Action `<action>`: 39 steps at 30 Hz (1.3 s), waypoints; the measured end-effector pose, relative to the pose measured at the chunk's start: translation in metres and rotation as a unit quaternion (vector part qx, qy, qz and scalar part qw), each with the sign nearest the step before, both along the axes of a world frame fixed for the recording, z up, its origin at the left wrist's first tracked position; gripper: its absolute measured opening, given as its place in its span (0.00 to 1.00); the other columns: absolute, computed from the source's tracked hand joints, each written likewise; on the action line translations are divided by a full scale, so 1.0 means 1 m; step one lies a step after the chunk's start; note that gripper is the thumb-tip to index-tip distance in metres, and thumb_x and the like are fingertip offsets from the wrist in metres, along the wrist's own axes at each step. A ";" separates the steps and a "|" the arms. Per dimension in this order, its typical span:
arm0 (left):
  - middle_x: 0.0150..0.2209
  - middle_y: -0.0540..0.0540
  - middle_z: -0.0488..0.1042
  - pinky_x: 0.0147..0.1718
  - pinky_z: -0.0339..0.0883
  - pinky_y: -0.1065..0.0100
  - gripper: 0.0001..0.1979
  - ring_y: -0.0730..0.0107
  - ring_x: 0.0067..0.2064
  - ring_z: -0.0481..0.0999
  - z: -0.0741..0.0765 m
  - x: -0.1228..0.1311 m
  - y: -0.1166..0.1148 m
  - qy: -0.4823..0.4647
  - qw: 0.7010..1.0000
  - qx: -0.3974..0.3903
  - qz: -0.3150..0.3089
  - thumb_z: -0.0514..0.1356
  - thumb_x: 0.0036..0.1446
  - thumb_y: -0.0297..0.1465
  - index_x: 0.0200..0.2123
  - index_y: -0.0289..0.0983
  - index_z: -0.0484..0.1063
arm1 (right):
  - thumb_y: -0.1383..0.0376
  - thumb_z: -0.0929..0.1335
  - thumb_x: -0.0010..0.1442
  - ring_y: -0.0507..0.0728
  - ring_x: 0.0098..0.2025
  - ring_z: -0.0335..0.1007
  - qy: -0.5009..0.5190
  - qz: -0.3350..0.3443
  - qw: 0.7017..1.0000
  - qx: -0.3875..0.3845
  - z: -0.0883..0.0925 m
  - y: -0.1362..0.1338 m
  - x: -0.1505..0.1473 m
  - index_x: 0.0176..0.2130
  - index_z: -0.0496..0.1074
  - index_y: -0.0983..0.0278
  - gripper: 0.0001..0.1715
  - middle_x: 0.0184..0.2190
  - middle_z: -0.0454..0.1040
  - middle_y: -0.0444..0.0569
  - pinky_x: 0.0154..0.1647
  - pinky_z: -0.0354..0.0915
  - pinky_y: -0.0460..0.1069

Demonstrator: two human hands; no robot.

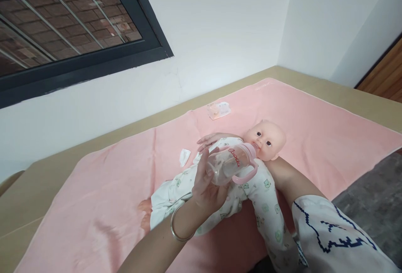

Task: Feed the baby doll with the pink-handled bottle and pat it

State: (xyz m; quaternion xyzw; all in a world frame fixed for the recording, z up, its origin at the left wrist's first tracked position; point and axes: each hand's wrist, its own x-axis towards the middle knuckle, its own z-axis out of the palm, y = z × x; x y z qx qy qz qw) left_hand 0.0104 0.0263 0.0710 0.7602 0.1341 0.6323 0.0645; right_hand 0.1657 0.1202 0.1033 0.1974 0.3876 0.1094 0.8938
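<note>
A baby doll (266,137) in white printed clothes (264,185) lies face up, its bald head resting across my right forearm. My left hand (209,183), wearing a silver bracelet (181,225), grips the base of a clear baby bottle (223,165). The bottle has a pink collar and handles and red lettering; it tilts with its teat at the doll's mouth. My right arm passes under the doll's neck. Beyond the doll's far side, my right hand (212,139) shows with fingers stretched out alongside its body; the palm is mostly hidden.
A pink sheet (125,189) covers much of the tan surface (47,176). On it lie a small printed packet (219,110) and a folded white piece (184,157). White walls and a dark-framed window (150,49) with bars stand behind. Dark grey fabric (373,202) is at right.
</note>
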 end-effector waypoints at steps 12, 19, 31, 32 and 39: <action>0.75 0.44 0.57 0.60 0.79 0.55 0.37 0.54 0.69 0.70 0.000 -0.001 0.000 0.001 1.000 0.000 -0.008 0.64 0.63 0.20 0.71 0.45 0.60 | 0.43 0.50 0.70 0.61 0.70 0.60 0.037 0.044 0.998 -0.011 0.023 -0.013 0.004 0.37 0.71 0.67 0.38 0.40 0.71 0.51 0.77 0.49 0.60; 0.75 0.47 0.56 0.61 0.78 0.56 0.36 0.54 0.69 0.70 0.000 0.000 -0.001 -0.008 1.000 -0.006 -0.016 0.64 0.64 0.22 0.71 0.45 0.59 | 0.47 0.50 0.69 0.62 0.71 0.58 0.033 0.045 0.998 -0.040 0.027 -0.014 0.003 0.37 0.68 0.66 0.32 0.43 0.68 0.52 0.79 0.49 0.61; 0.76 0.44 0.55 0.61 0.78 0.53 0.37 0.51 0.68 0.71 -0.004 -0.001 0.000 -0.011 0.999 -0.024 -0.025 0.65 0.64 0.22 0.71 0.46 0.59 | 0.44 0.62 0.58 0.61 0.71 0.58 -0.015 0.035 0.999 0.010 -0.005 -0.003 0.002 0.46 0.72 0.65 0.31 0.48 0.72 0.53 0.75 0.52 0.58; 0.75 0.44 0.55 0.60 0.79 0.52 0.37 0.50 0.68 0.71 -0.004 -0.002 0.000 -0.009 0.999 -0.025 -0.025 0.65 0.63 0.22 0.72 0.46 0.59 | 0.46 0.63 0.60 0.60 0.72 0.58 0.000 0.026 0.999 0.035 -0.003 -0.005 0.002 0.48 0.72 0.67 0.31 0.49 0.72 0.54 0.74 0.52 0.58; 0.76 0.45 0.56 0.61 0.78 0.53 0.35 0.52 0.69 0.70 -0.001 0.000 0.000 -0.016 0.999 -0.013 -0.033 0.64 0.64 0.21 0.71 0.45 0.60 | 0.45 0.53 0.70 0.65 0.74 0.54 0.040 0.021 0.999 0.006 0.030 -0.017 -0.001 0.47 0.70 0.72 0.36 0.43 0.71 0.56 0.78 0.46 0.63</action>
